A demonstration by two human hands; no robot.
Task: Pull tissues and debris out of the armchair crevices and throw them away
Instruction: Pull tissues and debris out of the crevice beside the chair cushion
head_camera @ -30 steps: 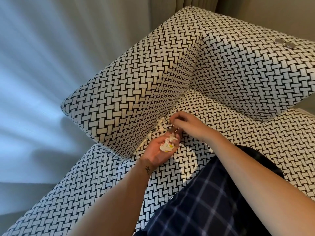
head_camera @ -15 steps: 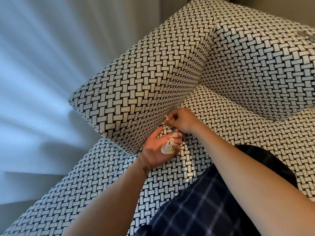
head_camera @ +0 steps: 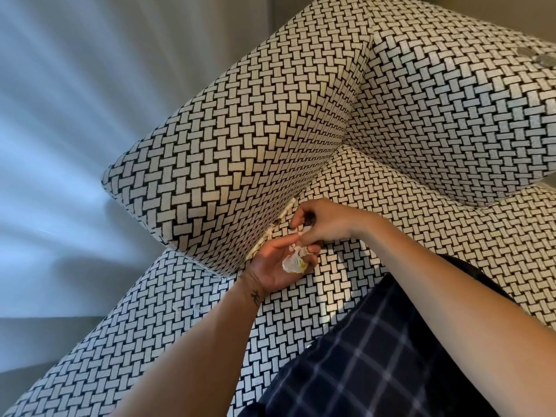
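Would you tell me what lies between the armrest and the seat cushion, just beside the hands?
In the head view, pale tissue strips sit wedged in the crevice between armrest and seat cushion, just left of the right hand.

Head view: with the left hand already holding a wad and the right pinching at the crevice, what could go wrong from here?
1. The crumpled tissue wad sits loosely in the cupped left hand; it could drop.
2. Pale scraps wedged in the armrest crevice may tear or slide deeper as the right hand pinches.

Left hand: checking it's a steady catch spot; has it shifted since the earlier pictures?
No; the left hand keeps its spot beside the armrest corner.
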